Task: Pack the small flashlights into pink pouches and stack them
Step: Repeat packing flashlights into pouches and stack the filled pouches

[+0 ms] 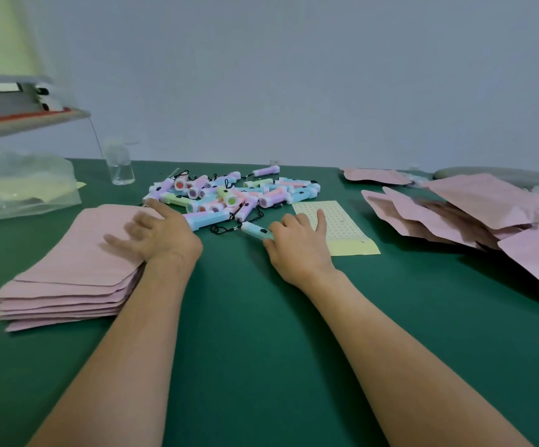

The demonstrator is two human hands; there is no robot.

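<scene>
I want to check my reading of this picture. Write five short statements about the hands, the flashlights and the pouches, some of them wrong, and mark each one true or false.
1. The left hand rests on the stack of flat pink pouches. True.
2. The right hand holds a pink pouch. False: its fingers hold a small flashlight.
3. The flashlight pile lies beyond both hands. True.
4. The table is red. False: it is green.
5. The dotted yellow sheet lies under the left hand. False: it lies by the right hand.

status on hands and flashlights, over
Left hand flat on pouch stack. Right hand pinches blue flashlight beside the pile. Dotted sheet under right hand.
</scene>
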